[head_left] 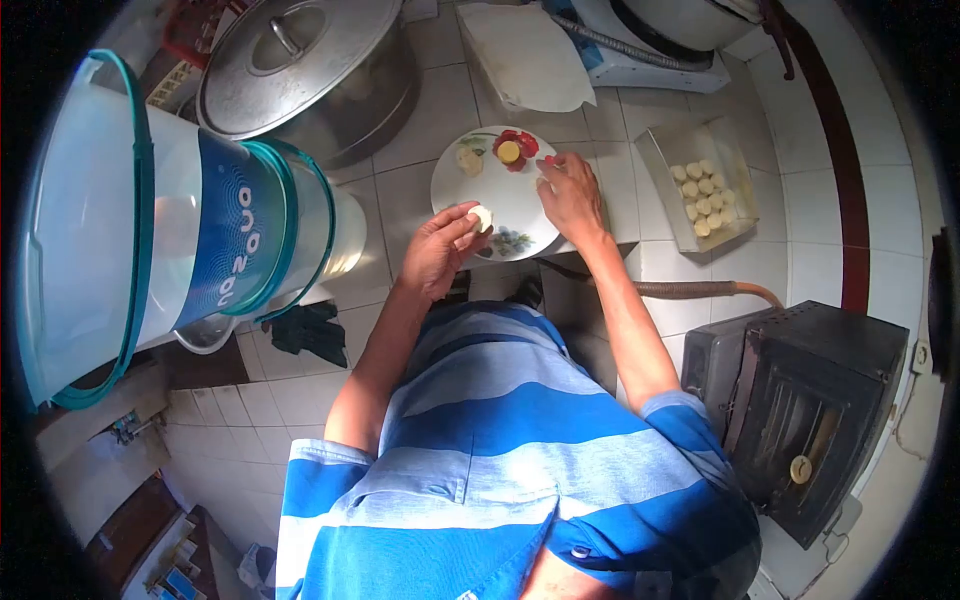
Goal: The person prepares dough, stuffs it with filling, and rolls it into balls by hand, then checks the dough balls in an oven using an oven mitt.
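Observation:
My left hand [440,246] holds a small round pale dough piece [481,218] between thumb and fingers, over the left edge of a white plate [500,200] with a flower pattern. My right hand [572,196] is over the plate's right side with its fingers bent close together; whatever they may hold is too small to make out. A yellow round piece [509,152] sits on the red flower near the plate's far edge. To its left lies a pale lump [469,159].
A clear container [742,160] with several round pale pieces [704,197] stands to the right. A large lidded metal pot [300,60] and stacked plastic buckets [235,225] are at left. A paper-covered box [525,55] lies beyond the plate. A dark oven [800,420] stands lower right.

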`<state>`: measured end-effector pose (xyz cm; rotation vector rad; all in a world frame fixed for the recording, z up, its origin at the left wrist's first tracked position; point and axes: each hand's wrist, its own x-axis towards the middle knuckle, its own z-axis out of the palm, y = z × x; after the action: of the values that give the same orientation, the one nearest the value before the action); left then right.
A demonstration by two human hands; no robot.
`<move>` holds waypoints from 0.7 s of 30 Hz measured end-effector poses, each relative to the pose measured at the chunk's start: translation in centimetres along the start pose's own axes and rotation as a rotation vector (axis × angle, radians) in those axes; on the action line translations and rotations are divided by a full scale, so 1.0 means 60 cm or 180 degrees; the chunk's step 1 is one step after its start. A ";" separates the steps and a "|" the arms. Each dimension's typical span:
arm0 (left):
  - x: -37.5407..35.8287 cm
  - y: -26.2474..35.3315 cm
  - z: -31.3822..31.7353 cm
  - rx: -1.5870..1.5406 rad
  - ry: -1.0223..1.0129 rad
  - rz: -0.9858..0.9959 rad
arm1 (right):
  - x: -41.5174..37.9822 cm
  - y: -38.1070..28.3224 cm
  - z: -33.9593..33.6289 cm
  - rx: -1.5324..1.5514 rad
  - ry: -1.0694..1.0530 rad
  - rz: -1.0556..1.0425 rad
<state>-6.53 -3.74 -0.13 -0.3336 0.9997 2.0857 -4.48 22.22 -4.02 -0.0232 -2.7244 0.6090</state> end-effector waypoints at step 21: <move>0.011 -0.023 0.022 0.1024 -0.0235 0.0326 | -0.067 -0.138 -0.070 0.2043 -0.0235 0.0309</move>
<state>-5.79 -1.90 -0.36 -0.0419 1.3065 1.9687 1.18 16.05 1.65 0.0265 -2.4758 1.5029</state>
